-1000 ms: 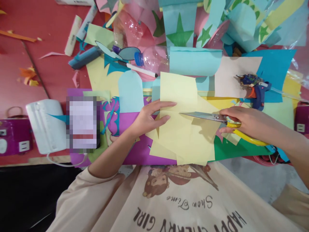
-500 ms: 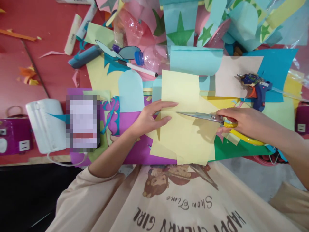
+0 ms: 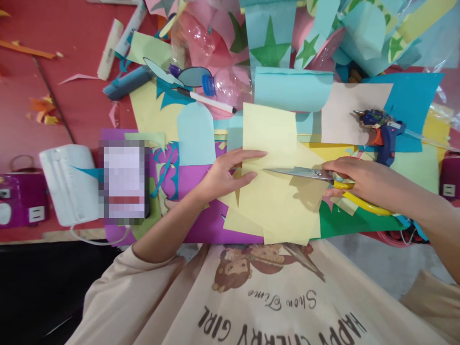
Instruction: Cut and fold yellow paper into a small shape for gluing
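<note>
My right hand [image 3: 354,179] grips yellow-handled scissors [image 3: 298,172]. Their blades look closed or nearly closed, and the tips point left across a pale yellow paper sheet [image 3: 280,206]. At the sheet's left edge is my left hand [image 3: 224,177], its index finger and thumb spread apart on top and the other fingers out of sight, seemingly under the paper. A short line runs across the sheet between thumb and index finger; whether it is a cut or a fold I cannot tell. More pale yellow paper lies beneath.
A blue glue gun [image 3: 388,139] lies right of the sheet. Beyond my hands are a clear bottle [image 3: 232,88] with a blue cap, a marker [image 3: 212,101] and a light-blue paper roll [image 3: 293,88]. A phone [image 3: 125,182] and a white device [image 3: 70,184] lie at left.
Hardly anything differs: the view has shifted slightly, while both hands, the scissors and the yellow sheet keep their places relative to one another.
</note>
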Demonstrator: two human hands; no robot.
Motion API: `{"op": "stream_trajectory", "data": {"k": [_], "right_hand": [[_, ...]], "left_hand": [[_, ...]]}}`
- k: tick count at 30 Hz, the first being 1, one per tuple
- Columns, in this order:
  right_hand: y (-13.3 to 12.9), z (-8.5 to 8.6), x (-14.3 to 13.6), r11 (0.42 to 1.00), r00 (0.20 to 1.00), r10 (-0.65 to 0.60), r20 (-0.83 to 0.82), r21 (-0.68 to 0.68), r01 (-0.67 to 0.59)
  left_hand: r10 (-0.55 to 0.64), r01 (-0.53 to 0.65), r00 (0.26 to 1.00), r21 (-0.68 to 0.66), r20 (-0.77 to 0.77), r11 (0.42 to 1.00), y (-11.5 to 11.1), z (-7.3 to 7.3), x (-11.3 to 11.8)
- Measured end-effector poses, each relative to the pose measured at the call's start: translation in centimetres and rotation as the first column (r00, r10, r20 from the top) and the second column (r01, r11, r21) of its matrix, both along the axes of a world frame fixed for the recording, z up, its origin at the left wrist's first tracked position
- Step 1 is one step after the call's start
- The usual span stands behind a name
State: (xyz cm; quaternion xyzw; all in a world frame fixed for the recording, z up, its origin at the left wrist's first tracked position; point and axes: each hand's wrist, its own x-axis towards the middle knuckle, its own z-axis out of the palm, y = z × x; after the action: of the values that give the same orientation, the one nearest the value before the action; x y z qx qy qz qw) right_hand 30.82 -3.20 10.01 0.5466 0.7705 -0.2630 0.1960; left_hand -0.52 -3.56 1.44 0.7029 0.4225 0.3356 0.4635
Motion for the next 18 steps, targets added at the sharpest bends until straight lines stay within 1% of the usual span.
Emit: {"op": "stream_trajectory", "data": {"k": [2,5,10,14,18], "right_hand": [[0.0,-0.1,-0.1,1.0,1.0,-0.006,0.005,-0.008,0.006],[0.0,-0.2,-0.4,1.0,0.999,0.022,-0.048,0.0,-0.022],[0.2,0.0,-1.0,0.998,0.99,0.067,-0.124,-0.009,-0.068],[0.3,0.2,-1.5,0.998,0.992,0.056,-0.115,-0.035,-0.06],[0.3,-0.2,-1.4,0.998,0.99,0.045,-0.136,-0.029,-0.049]], "left_hand": [[-0.005,0.005,1.0,0.011,0.005,1.0,0.0,0.0,0.1],[-0.013,0.011,0.999,0.042,0.034,0.999,-0.1,0.1,0.1],[-0.015,0.015,1.0,0.015,0.011,1.0,-0.2,0.2,0.3],[-0.017,0.017,1.0,0.015,0.002,1.0,-0.3,0.2,0.3],[-0.012,0.012,1.0,-0.003,-0.007,1.0,-0.3,0.5,0.4]]}}
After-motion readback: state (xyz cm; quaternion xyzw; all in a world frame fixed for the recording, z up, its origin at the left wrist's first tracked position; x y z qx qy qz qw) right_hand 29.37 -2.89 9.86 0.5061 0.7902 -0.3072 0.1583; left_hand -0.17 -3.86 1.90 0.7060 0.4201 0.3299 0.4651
